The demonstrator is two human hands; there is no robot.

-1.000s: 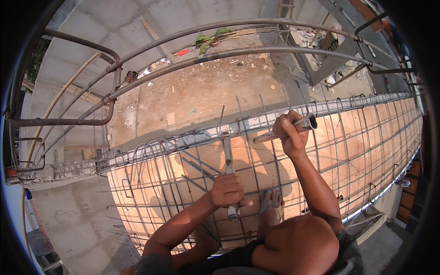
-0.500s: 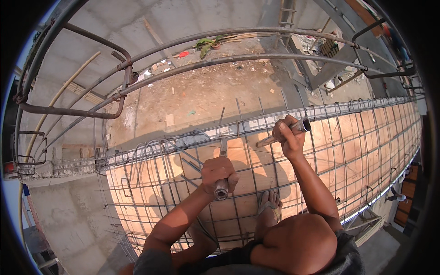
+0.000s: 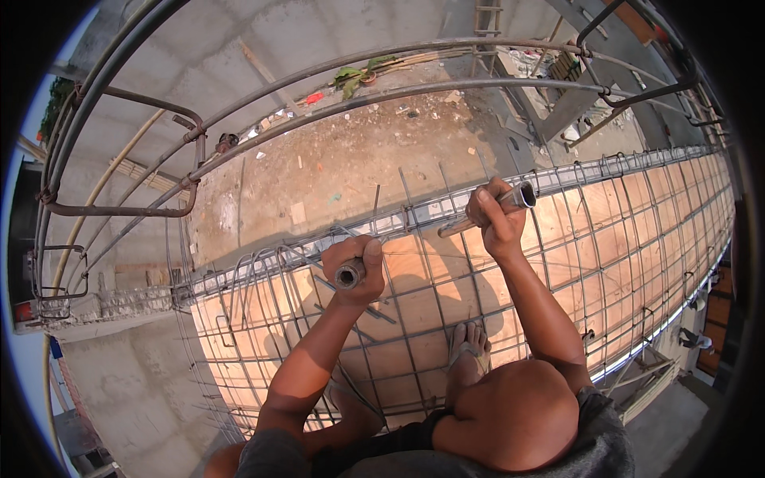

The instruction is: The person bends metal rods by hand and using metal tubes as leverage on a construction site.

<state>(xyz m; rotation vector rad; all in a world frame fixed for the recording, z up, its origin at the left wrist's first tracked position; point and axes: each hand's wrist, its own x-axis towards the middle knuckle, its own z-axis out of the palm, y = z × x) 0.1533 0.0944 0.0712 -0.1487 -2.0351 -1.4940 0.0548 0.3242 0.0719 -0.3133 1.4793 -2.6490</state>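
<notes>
Gripping one pipe [image 3: 348, 275] end-on in your clenched left hand [image 3: 356, 267], your right hand [image 3: 494, 219] grasps another pipe [image 3: 488, 210] lying along the rebar mesh's [image 3: 621, 239] far edge.

Orange-brown plywood formwork [image 3: 606, 239] lies under a dark grey rebar grid [image 3: 446, 319] of squares. Beyond the grid, a dusty brown ground [image 3: 335, 167]; pale grey concrete [image 3: 135, 398] left of it.

Bright, hazy daylight, soft shadows, sharp centre; strong fisheye bending and a black vignette at the rim.
</notes>
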